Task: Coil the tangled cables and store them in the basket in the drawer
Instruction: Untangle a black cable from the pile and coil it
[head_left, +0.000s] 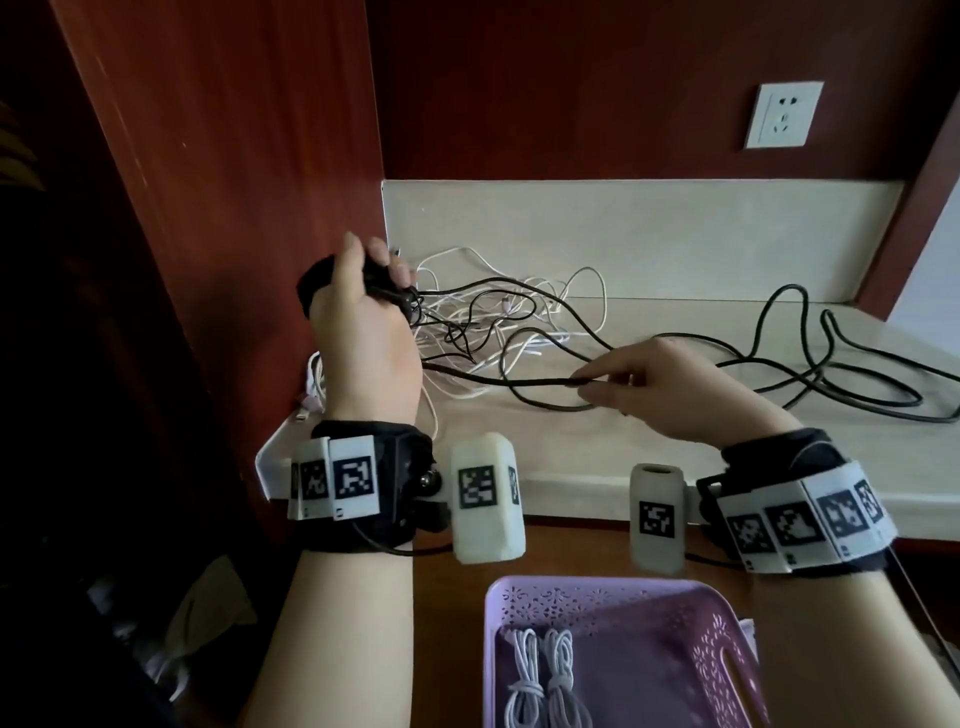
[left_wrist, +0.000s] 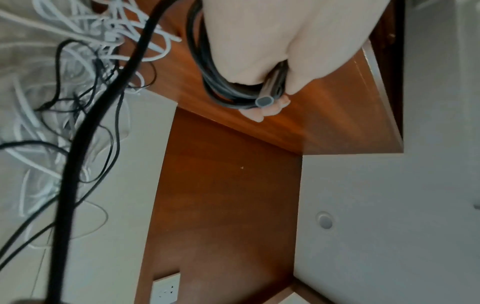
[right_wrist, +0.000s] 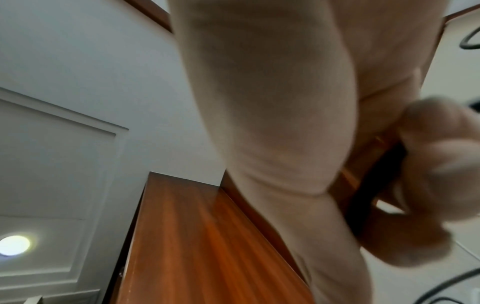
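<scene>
My left hand is raised at the left of the counter and grips several turns of a black cable wound into a coil; the cable's grey plug end sticks out by the fingertips. From there the black cable runs right to my right hand, which pinches it just above the counter. The rest of it lies in loose loops on the right. A tangle of white cables lies between the hands. The purple basket sits below, holding two coiled white cables.
The pale counter sits in a red-brown wooden niche, with a side panel close by my left hand. A white wall socket is on the back wall. The basket rests in the drawer below the counter's front edge.
</scene>
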